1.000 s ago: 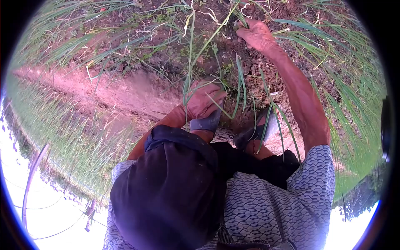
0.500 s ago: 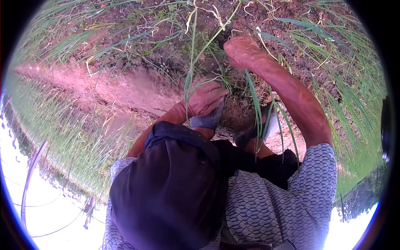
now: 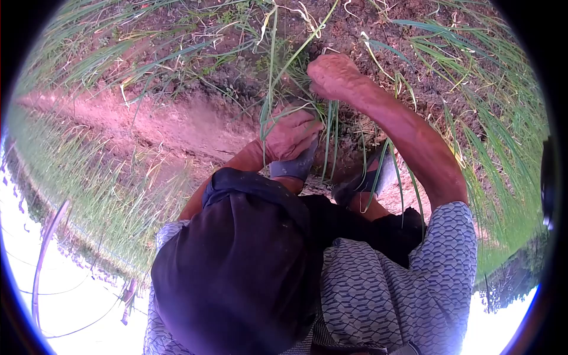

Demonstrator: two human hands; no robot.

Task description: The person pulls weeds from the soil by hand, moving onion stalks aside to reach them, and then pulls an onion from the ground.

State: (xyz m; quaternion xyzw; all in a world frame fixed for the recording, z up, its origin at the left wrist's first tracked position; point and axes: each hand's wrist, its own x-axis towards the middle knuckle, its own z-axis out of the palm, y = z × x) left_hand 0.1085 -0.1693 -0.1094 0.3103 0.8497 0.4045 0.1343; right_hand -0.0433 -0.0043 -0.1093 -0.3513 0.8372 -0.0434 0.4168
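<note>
My left hand [image 3: 291,135] is curled in front of the near shoe [image 3: 296,165], its fingers pressed together. Long thin green leaves [image 3: 269,112], like those of onion plants, pass over and beside it; what lies inside the fingers is hidden. My right hand [image 3: 332,74] is closed in a fist low over the soil, further forward and to the right. Several narrow green leaves [image 3: 332,133] hang just below its wrist side. I cannot tell what the right fist grips.
Reddish-brown soil [image 3: 195,127] runs as a bare strip to the left. Rows of long-leaved green plants [image 3: 491,130] stand on the right, with more plants [image 3: 112,201] on the left. A second shoe [image 3: 361,183] rests behind the right forearm.
My right hand has shifted slightly left and down, toward my left hand. The narrow leaves hanging below it have swung left. My left hand has hardly moved.
</note>
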